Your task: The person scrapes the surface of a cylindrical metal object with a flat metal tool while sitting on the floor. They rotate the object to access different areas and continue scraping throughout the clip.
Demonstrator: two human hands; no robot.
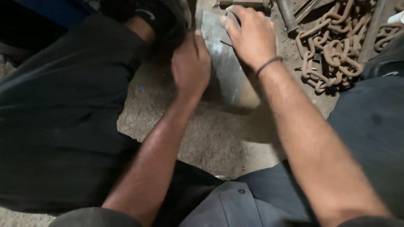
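Dark cloth takes up most of the view: the person's black trouser legs [54, 122] spread to the left and right, with a grey shirt [235, 206] at the bottom edge. Between the legs lies a sandy, gritty floor [210, 138]. On that floor, near the top centre, rests a flat grey metal plate [227, 71], long and narrow, running from the top edge down and to the right, with pale scuffed patches on its face; it carries no label that can be made out. The left hand [191, 63] lies along the plate's left edge, fingers curled and the thumb pressed against the metal, though whether it truly grips the edge cannot be told from this angle. The right hand [250, 35] sits on the plate's upper right part, palm down, fingers bent over the far end and pressing on it; a thin dark band [268, 64] circles its wrist. The plate thus lies directly under and between both hands. To the right, well apart from the hands, a heap of rusty brown chain [332, 50] lies coiled on the ground. Above the left hand, a black shoe [158, 17] rests touching the plate's upper left corner.
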